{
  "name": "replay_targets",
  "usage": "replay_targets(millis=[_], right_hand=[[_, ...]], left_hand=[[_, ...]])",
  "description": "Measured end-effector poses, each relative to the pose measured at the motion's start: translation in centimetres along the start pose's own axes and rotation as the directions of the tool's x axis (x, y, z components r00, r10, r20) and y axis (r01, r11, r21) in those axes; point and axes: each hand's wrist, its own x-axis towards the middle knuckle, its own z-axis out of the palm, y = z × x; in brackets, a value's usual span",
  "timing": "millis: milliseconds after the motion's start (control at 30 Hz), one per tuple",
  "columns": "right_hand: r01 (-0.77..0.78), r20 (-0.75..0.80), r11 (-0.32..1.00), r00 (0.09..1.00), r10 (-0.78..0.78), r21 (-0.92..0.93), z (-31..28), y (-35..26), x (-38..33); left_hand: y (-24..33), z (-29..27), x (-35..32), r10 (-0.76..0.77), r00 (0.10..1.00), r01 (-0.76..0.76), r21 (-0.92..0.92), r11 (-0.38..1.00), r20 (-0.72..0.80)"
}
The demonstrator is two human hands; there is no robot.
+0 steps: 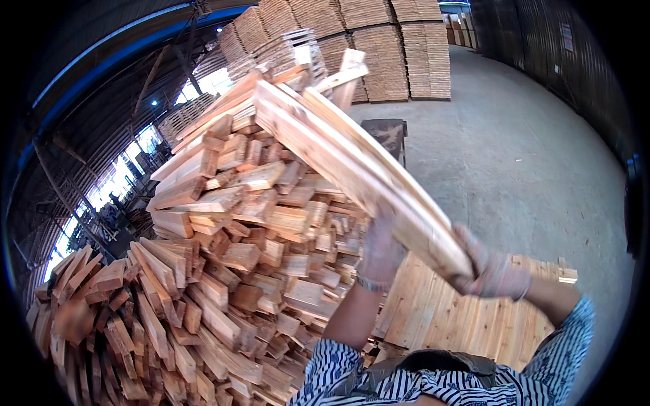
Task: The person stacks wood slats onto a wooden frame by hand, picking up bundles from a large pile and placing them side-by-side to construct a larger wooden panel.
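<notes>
A few long, pale wooden boards [325,149] lie together, held slantwise in front of me. Their far ends reach over the top of a big heap of loose wood pieces [264,220]. My right hand [491,268], in a light work glove, is closed around the near end of these boards. Farther along their length, my gloved left hand [382,254] grips them from the left side, its fingers partly hidden and slightly blurred. Below the boards, close to my body, is a flat layer of planks laid side by side [460,308].
Tall stacks of neatly piled boards [386,61] stand at the back. A small dark table or stand [387,135] is beyond the held boards. Grey concrete floor [528,169] stretches along the right toward a dark corrugated wall [569,74]. The heap fills the left.
</notes>
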Motion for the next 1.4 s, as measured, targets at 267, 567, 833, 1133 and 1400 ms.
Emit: replay_targets(millis=[267, 567, 833, 1133, 1400], right_hand=[[0.023, -0.263, 0.996, 0.965, 0.0, 0.082, 7.2, 17.3, -5.7], [0.152, -0.529, 0.947, 0.848, 0.022, 0.283, 11.6, 20.9, -7.7], [0.028, -0.619, 0.953, 0.766, 0.174, 0.301, 9.8, 21.1, -8.3], [-0.751, -0.569, 0.63, 0.435, 0.698, 0.198, 3.8, 24.3, -20.7], [-0.968, -0.497, 0.235, 0.159, 0.853, 0.094, 9.4, 31.5, -26.7]], left_hand=[[-11.6, 3.7, -0.9, -0.225, 0.97, 0.209, 0.158, 0.965, 0.095], [-19.3, 2.1, -6.3, -0.464, 0.834, 0.322, 0.419, 0.849, 0.298], [-22.3, 3.8, -4.7, -0.354, 0.876, -0.164, 0.893, 0.42, 0.327], [-39.1, -4.0, -5.6, -0.682, 0.731, 0.172, 0.966, 0.192, 0.006], [-46.3, -5.2, -13.8, -0.827, 0.457, -0.294, 0.822, -0.487, -0.326]])
